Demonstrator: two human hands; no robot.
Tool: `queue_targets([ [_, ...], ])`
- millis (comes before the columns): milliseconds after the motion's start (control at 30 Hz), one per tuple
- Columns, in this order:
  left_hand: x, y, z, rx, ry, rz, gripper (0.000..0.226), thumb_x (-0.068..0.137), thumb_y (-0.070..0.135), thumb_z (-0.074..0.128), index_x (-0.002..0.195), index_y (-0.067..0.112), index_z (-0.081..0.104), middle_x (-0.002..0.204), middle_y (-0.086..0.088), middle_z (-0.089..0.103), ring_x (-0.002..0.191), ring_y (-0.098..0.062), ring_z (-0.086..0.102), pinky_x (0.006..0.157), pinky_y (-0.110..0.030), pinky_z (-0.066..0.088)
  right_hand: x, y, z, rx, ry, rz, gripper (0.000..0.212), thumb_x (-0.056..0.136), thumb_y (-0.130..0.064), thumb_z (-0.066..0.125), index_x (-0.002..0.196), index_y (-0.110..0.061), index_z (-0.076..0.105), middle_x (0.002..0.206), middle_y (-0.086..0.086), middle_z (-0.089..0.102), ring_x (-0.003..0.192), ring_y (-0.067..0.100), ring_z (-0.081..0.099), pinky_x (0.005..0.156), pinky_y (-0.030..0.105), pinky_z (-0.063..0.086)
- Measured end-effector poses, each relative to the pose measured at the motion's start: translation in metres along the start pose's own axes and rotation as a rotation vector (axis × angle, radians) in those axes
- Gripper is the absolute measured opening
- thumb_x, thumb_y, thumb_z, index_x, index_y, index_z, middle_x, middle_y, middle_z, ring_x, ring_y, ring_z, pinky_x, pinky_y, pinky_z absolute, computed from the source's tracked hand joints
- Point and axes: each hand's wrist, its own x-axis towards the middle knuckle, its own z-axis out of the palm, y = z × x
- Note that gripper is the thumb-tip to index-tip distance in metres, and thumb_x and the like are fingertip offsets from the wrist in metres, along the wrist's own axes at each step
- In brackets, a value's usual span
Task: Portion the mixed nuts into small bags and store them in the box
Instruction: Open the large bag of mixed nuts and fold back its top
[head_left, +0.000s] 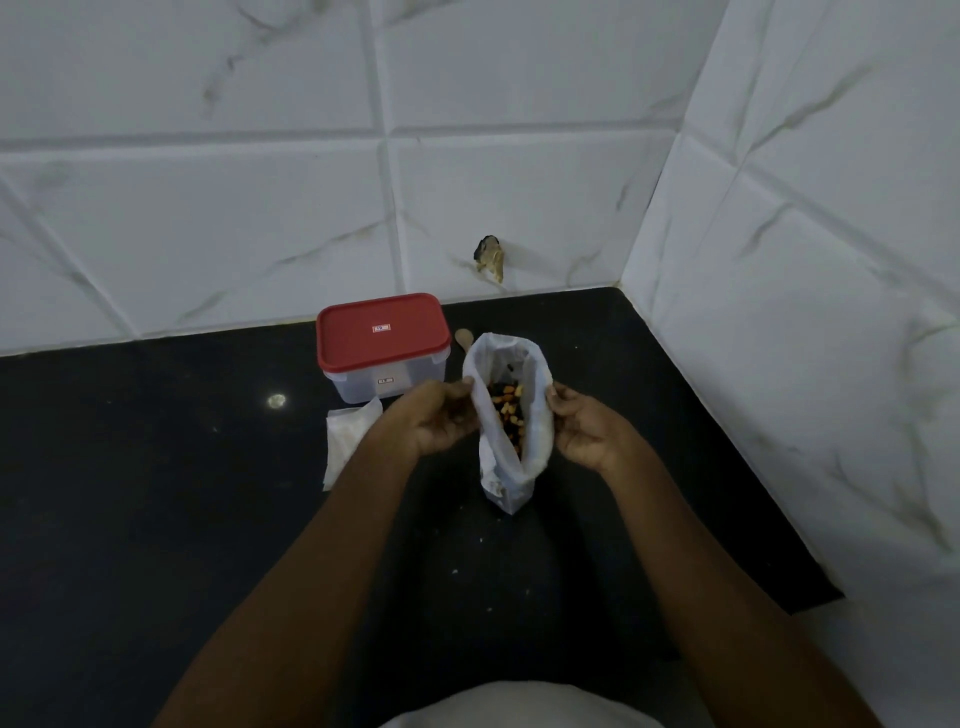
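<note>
A large translucent white bag of nuts (537, 415) stands upright on the black counter, its mouth held wide. Orange and dark mixed nuts (506, 408) show inside. My left hand (441, 415) pinches the bag's left rim and my right hand (584, 426) pinches its right rim. Behind and left stands the clear plastic box (384, 384) with its red lid (382, 332) closed. A small stack of flat white small bags (345, 436) lies on the counter left of my left hand, partly hidden by my forearm. A wooden spoon (464, 339) peeks out behind the big bag.
The black counter (156, 467) ends at white marble-look tiled walls behind and on the right, forming a corner at the back right. A chipped hole in the tile (488, 257) sits above the counter. A few crumbs dot the counter.
</note>
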Motion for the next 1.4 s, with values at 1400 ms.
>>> queue_targets([
  [1400, -0.041, -0.069, -0.003, -0.538, 0.016, -0.102, 0.039, 0.087, -0.012, 0.046, 0.120, 0.004, 0.056, 0.115, -0.026, 0.063, 0.104, -0.037, 0.065, 0.077, -0.044, 0.056, -0.046, 0.056, -0.007, 0.298, 0.063, 0.036, 0.016, 0.098, -0.006, 0.052, 0.111, -0.001, 0.061, 0.108, 0.018, 0.067, 0.100, 0.026, 0.064, 0.086, 0.037, 0.056],
])
